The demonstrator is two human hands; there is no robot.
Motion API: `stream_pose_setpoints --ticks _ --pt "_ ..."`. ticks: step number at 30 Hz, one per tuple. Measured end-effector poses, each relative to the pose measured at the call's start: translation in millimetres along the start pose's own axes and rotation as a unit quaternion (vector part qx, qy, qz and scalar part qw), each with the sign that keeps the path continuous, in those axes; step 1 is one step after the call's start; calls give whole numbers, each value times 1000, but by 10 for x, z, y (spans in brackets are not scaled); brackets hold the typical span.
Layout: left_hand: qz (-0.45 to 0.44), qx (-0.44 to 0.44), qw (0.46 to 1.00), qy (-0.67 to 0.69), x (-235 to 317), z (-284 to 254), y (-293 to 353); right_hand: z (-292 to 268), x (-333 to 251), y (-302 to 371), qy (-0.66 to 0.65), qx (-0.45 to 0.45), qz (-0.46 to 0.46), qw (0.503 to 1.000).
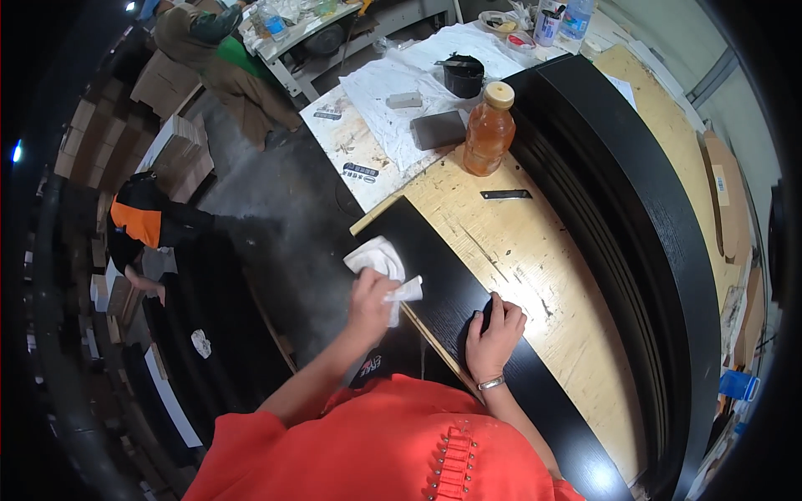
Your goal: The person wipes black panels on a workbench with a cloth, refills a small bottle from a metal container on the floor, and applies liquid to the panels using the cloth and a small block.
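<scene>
A long black wood-grained panel (439, 265) lies along the near edge of the workbench, in front of me. My left hand (369, 302) is closed on a folded white cloth (380, 255), at the panel's left edge near its far end. Part of the cloth hangs past the edge, and the fingers are partly hidden by it. My right hand (494, 341) rests on the panel farther down, thumb apart from the fingers and fingertips at its right edge. A bracelet circles the right wrist.
A large curved black piece (660, 200) stands along the bench's right side. Beyond the panel are a black-handled knife (506, 194), a bottle of amber liquid (489, 132), a grey block (438, 131) and a black cup (463, 77). Left, a person (138, 219) bends over black pieces.
</scene>
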State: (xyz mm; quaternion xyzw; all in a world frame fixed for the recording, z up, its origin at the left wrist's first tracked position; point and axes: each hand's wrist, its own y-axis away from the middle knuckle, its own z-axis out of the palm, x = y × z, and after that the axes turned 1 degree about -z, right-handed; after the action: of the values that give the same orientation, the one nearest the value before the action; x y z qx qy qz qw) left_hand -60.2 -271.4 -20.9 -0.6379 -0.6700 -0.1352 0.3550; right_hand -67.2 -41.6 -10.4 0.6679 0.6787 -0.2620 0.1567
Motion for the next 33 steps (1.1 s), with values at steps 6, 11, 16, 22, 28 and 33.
stream_pose_setpoints --ticks 6,11,16,22,28,33 --pt "-77 85 987 -114 -274 -115 -529 -47 0 15 -18 -1 -18 1000" --pt "18 44 994 -98 -139 9 -323 -47 8 0 -15 -5 -14 1000" --pt "-53 163 973 -156 -301 -531 -1026 -40 35 15 -17 3 -18 1000" --pt "221 -69 968 -97 357 215 -614 -26 18 30 -22 -6 -11 1000" --pt "5 41 981 -188 -540 -359 -1581 -64 -12 -3 -27 12 3 1000" --pt "69 -11 997 -28 -42 -275 -1458 -23 -77 0 -21 24 36 999"
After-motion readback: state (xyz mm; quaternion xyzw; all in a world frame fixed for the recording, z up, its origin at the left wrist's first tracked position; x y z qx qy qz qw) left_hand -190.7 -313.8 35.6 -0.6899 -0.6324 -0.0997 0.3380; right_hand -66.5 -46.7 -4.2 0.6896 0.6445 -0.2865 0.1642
